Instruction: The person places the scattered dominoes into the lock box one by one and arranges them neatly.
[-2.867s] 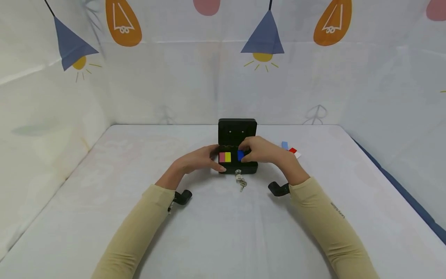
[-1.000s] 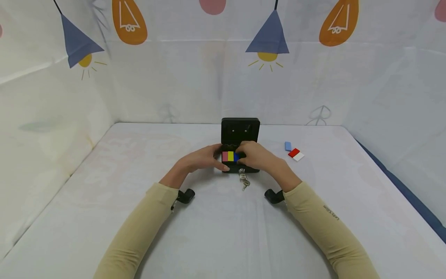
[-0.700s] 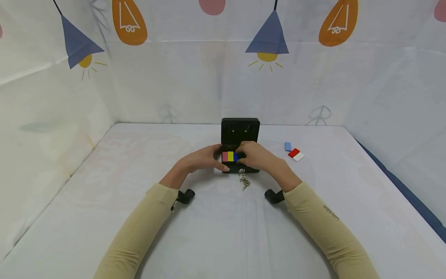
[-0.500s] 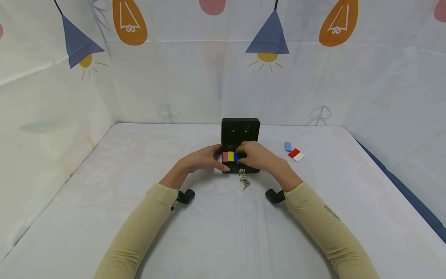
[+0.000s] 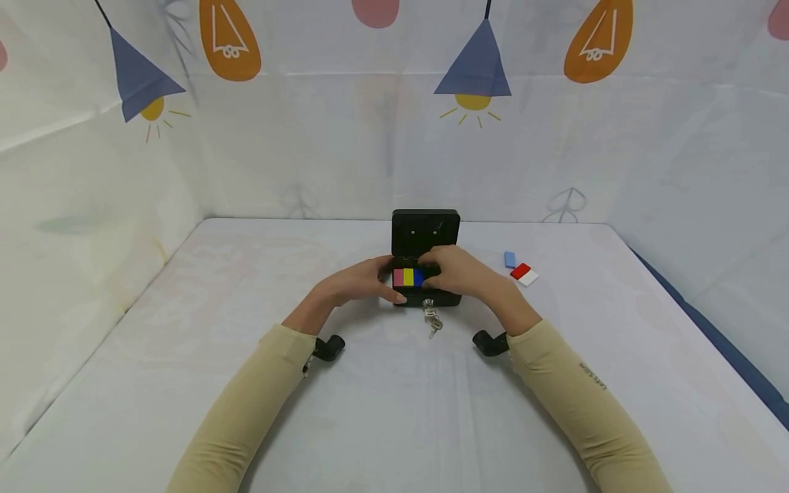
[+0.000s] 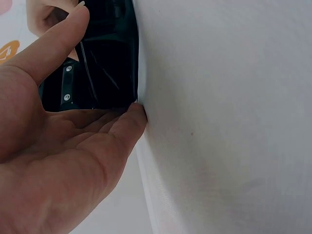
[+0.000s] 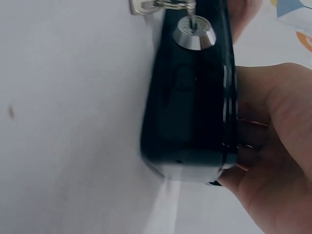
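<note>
Blue block shows in head view only; left fingers apart, right fingers can't tell.

- Black rectangular box: on white cloth-covered table, toward its far edge.
- Raised black lid: along box's rear side.
- In box, left to right, side by side: pink rectangular block, yellow rectangular block, blue rectangular block.
- Silver metal lock: in box's front wall; silver metal keys before it.
- Left hand: at box's left end, thumb at front corner.
- Right hand: over box's right half, fingertips at blue block; contact unclear.
- Right of box, apart: light-blue rectangular tile rearmost, red rectangular tile front-right of it, white rectangular tile front-right of red.
</note>
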Available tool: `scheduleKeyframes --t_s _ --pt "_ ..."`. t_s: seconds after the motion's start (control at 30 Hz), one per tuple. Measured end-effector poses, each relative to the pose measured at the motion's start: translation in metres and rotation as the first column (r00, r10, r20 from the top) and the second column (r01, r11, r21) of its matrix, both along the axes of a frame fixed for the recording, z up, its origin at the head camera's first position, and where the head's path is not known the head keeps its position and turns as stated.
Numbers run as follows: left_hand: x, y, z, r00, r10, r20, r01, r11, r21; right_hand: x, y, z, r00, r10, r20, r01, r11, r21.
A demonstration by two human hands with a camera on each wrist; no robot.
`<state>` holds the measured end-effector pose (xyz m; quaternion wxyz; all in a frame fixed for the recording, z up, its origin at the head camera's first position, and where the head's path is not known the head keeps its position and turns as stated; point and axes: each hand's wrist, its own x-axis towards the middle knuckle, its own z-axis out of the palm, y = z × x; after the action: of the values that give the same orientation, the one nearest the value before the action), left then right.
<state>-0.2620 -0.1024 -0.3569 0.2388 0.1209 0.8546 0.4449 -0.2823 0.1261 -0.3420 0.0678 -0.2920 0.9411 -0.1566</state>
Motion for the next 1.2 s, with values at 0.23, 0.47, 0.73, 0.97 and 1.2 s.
scheduleKeyframes --t_s 0.23,0.47,0.73,0.97,1.2 --pt "0.0 0.0 0.0 1.0 -0.001 0.002 0.001 1.0 0.01 -0.002 0.007 0.007 1.0 -0.009 0.011 0.01 0.999 -0.05" --pt "0.0 -0.001 0.001 1.0 -0.012 -0.013 0.013 1.0 0.015 -0.003 0.016 0.016 1.0 -0.017 0.021 0.019 0.997 -0.08" --pt "-0.001 0.001 -0.001 1.0 -0.006 -0.011 0.006 1.0 0.01 -0.005 0.027 0.025 0.999 -0.045 0.02 0.047 0.995 -0.089" --pt "0.0 0.001 -0.001 1.0 0.001 -0.018 -0.001 1.0 -0.008 -0.009 0.039 0.03 0.997 -0.078 0.015 0.079 0.991 -0.112" --pt "0.0 0.001 -0.002 1.0 0.009 -0.025 -0.01 0.999 -0.037 -0.012 0.051 0.032 0.995 -0.101 0.004 0.1 0.986 -0.132"
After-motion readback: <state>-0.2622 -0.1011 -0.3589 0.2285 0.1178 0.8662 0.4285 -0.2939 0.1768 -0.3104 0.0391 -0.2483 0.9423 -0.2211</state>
